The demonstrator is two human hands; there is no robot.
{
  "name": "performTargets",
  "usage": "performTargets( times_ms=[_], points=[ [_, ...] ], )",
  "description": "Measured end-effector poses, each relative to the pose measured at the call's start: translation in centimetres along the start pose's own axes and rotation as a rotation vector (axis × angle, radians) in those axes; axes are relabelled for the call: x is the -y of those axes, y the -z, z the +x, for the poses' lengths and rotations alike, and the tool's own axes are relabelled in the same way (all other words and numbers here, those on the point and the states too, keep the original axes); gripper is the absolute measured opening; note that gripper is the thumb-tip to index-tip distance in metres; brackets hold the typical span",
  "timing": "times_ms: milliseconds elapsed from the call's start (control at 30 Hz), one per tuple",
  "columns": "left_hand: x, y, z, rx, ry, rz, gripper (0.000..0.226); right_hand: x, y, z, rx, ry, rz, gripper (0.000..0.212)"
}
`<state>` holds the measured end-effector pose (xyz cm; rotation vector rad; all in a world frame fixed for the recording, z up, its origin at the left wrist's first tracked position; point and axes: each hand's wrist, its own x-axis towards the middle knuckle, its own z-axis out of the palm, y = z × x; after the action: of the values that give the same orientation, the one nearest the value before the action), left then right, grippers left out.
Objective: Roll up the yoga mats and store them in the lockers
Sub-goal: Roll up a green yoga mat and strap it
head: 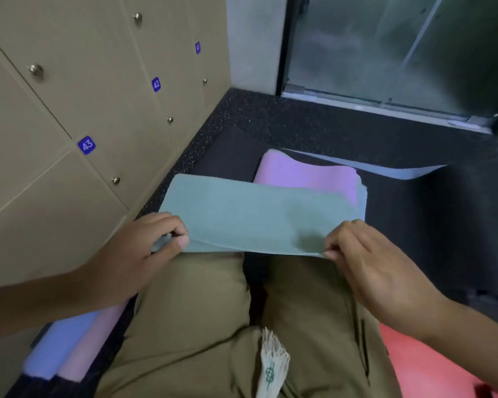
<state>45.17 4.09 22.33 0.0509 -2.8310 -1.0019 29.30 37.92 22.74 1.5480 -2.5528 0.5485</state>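
1. The green mat lies flat on the dark floor in front of the knees, its near edge lifted and curled back over itself.
2. The pink mat lies just beyond it, partly under the green mat's far edge, with its far end humped up.
3. A thin blue mat lies beyond the pink one, one edge raised off the floor.
4. The lockers stand along the left, beige doors all closed, with round metal knobs and blue number tags reading 42 and 43.
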Motion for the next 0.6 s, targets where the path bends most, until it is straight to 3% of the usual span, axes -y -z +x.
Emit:
performTargets(
  times_ms=[267,467,600],
  points=[
    [-2.5,-2.7,-6.1,0.022,0.157,-0.142,0.021,3.0,0.5,-5.1,0.086,-0.037,0.051,0.010],
    [-3.4,-3.3,-6.8,0.013,0.128,-0.018,0.013,2.8,-0.8,-6.0,0.216,-0.165,0.159,0.017],
    [-3.9,-3.7,-6.8,0.033,0.042,0.035,0.009,2.7,-1.3,-6.0,0.208,-0.164,0.174,0.014]
  ],
)
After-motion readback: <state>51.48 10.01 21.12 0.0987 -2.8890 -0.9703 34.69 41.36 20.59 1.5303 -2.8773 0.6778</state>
